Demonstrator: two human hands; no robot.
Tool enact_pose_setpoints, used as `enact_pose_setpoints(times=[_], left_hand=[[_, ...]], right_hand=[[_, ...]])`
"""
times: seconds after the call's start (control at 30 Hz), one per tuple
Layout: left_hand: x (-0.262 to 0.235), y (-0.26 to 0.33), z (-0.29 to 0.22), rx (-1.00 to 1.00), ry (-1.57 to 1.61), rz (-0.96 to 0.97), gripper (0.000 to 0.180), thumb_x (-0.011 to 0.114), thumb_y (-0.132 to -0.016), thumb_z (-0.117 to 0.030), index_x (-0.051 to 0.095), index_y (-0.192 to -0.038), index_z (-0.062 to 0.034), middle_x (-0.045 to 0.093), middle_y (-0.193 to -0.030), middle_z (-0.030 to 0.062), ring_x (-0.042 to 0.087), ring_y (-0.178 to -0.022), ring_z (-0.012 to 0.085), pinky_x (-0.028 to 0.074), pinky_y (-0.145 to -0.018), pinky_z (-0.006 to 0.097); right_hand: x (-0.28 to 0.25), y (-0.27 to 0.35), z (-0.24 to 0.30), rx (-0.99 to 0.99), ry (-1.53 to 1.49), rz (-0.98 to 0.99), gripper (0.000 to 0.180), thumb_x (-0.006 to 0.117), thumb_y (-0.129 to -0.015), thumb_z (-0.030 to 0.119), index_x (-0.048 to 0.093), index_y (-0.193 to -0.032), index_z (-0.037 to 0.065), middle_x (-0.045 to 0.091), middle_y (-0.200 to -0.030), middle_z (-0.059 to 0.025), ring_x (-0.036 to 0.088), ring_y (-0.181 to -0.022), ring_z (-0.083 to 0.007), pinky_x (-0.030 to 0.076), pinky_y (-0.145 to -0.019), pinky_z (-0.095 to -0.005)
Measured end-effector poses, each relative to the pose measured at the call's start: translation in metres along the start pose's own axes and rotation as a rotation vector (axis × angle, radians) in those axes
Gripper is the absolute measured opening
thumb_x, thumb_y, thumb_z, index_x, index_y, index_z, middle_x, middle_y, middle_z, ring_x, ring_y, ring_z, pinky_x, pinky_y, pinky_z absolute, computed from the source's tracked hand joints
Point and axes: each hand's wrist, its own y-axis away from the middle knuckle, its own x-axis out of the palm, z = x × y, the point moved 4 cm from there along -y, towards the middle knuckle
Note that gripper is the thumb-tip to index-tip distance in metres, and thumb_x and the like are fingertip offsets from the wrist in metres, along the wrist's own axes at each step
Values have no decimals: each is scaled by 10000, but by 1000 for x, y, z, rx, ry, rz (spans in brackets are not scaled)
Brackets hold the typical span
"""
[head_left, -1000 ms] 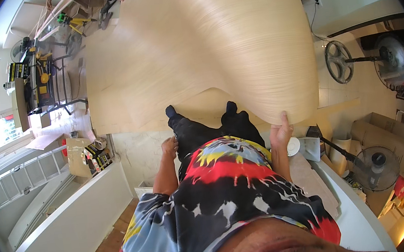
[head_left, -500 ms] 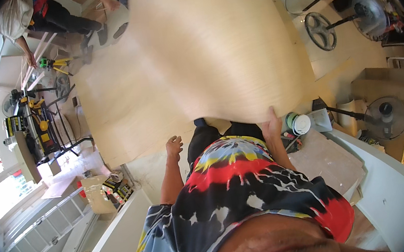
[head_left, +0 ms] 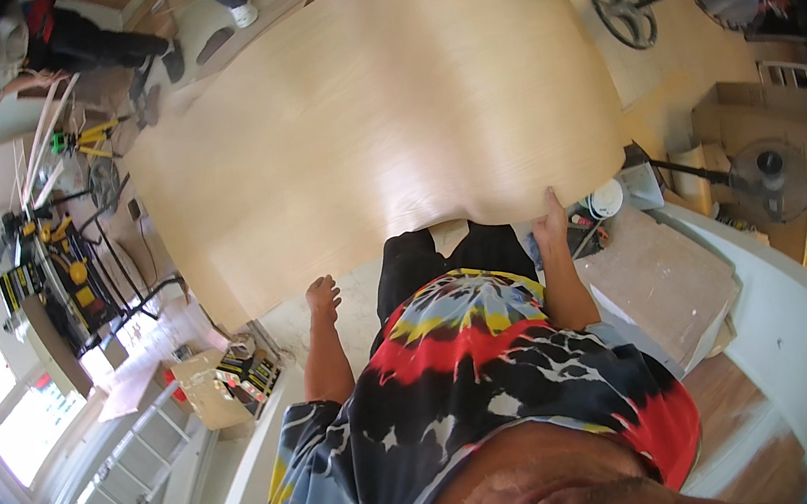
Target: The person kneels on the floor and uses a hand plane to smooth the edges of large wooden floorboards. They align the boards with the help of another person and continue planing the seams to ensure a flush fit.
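Observation:
A large, thin, tan plywood sheet [head_left: 311, 153] spreads out in front of me, its near edge bulging upward before my legs. My right hand [head_left: 550, 222] is closed on that edge near its right corner, with a finger lying over the top face. On the other side, my left hand [head_left: 324, 299] hangs just short of the edge, fingers loosely bent and nothing in them. The far end of the sheet runs out of view at the top.
At the far left stand people in dark trousers [head_left: 96, 43]. Beside the sheet are a black work stand [head_left: 115, 277] and a laser level on a yellow tripod [head_left: 92, 139]. Paint bucket [head_left: 606, 198], pedestal fans [head_left: 767, 172] and a cardboard box [head_left: 751, 124] are on the right; a ladder [head_left: 120, 488] lies lower left.
The raised right part of the sheet has come down flatter and shifted right. My right hand moved with its edge, still gripping. My left hand stays empty.

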Motion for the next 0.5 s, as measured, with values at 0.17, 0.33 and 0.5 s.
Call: enact_pose_setpoints(times=[0.17, 0.33, 0.5], left_hand=[[25, 17, -19, 29, -9, 27, 486, 637, -945, -295, 560, -1353, -41, 645, -1183, 88, 639, -1028, 253, 518, -846, 438], [72, 46, -33, 105, -17, 42, 511, 653, -966, -321, 527, -1393, -70, 664, -1191, 82, 653, -1053, 257, 523, -866, 446], [148, 81, -41, 152, -226, 126, 546, 696, -930, -263, 534, -1390, -15, 689, -1089, 89, 681, -928, 217, 545, -760, 371]], right_hand=[[-11, -33, 15, 44, -51, -175, 393, 619, -1010, 184, 541, -1371, 51, 625, -1337, -83, 586, -1236, -262, 466, -1070, -438], [-15, -65, 40, 124, -4, -250, 474, 736, -942, 200, 558, -1356, 55, 639, -1303, -57, 600, -1200, -236, 483, -1036, -393], [-118, -129, 58, -149, 385, -131, 512, 789, -892, 131, 560, -1339, 33, 650, -1264, -67, 616, -1163, -231, 500, -1001, -382]])
